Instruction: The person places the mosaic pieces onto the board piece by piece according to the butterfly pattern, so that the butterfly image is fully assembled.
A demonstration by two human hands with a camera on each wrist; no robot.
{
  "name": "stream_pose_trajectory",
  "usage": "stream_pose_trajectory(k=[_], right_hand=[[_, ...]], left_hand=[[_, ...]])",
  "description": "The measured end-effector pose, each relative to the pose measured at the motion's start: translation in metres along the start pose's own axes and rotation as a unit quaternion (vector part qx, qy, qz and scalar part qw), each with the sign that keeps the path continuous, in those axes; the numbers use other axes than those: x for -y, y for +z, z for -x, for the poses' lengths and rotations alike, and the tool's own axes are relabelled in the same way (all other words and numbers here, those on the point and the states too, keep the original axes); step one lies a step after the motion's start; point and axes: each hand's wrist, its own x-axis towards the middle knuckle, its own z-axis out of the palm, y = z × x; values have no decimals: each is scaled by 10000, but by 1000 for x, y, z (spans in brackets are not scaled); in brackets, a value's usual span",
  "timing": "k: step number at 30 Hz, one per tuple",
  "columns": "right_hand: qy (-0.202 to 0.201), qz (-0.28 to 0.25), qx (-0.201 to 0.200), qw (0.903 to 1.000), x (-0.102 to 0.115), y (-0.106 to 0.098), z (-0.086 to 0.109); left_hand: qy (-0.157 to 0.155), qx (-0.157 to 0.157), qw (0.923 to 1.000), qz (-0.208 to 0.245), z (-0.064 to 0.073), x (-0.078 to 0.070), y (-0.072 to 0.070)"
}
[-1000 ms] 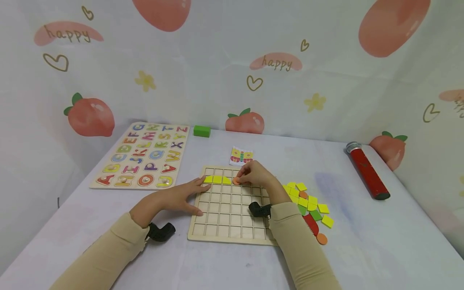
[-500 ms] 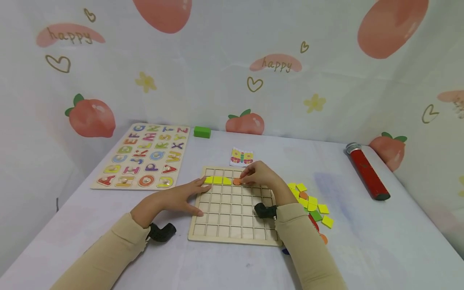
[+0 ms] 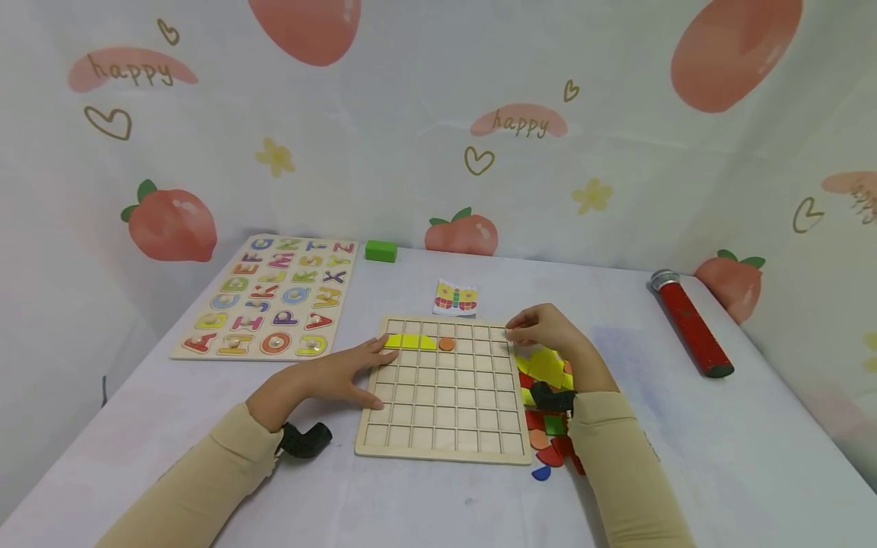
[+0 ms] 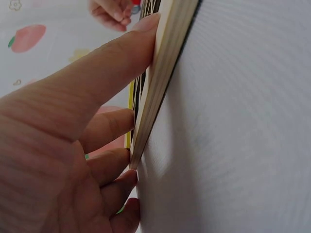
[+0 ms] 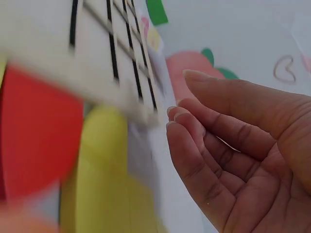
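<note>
A wooden grid board [image 3: 444,397] lies flat on the table. Three yellow pieces [image 3: 410,341] sit side by side in its second row, and an orange disc [image 3: 447,344] lies in that row to their right. My left hand [image 3: 340,373] rests on the board's left edge with fingers spread; in the left wrist view its thumb [image 4: 121,51] touches the board's side. By the upper right corner is my right hand [image 3: 551,332], its fingers loosely bent. Nothing shows between those fingers [image 5: 187,150] in the right wrist view.
Loose yellow, red, green, orange and blue pieces [image 3: 546,370] lie along the board's right side, partly hidden by my right arm. Behind the board is a small butterfly pattern card [image 3: 455,297]. An alphabet puzzle [image 3: 267,298], a green block [image 3: 381,251] and a red microphone [image 3: 692,323] stand farther out.
My right hand has let go of the orange disc, which stays in the second row, and has moved right to the board's corner. The left hand has stayed put.
</note>
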Motion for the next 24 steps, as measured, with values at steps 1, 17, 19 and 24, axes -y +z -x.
stream_pose_trajectory(k=[1, 17, 19, 24], right_hand=[[34, 23, -47, 10000, -4, -3, 1], [950, 219, -302, 9948, -39, -32, 26], [1006, 218, -257, 9944, -43, -34, 27], [1022, 214, -252, 9942, -51, -35, 26]], left_hand=[[-3, -1, 10000, -5, 0, 0, 0], [-15, -14, 10000, -74, 0, 0, 0], [-36, -9, 10000, -69, 0, -1, 0], [-101, 5, 9999, -95, 0, -1, 0]])
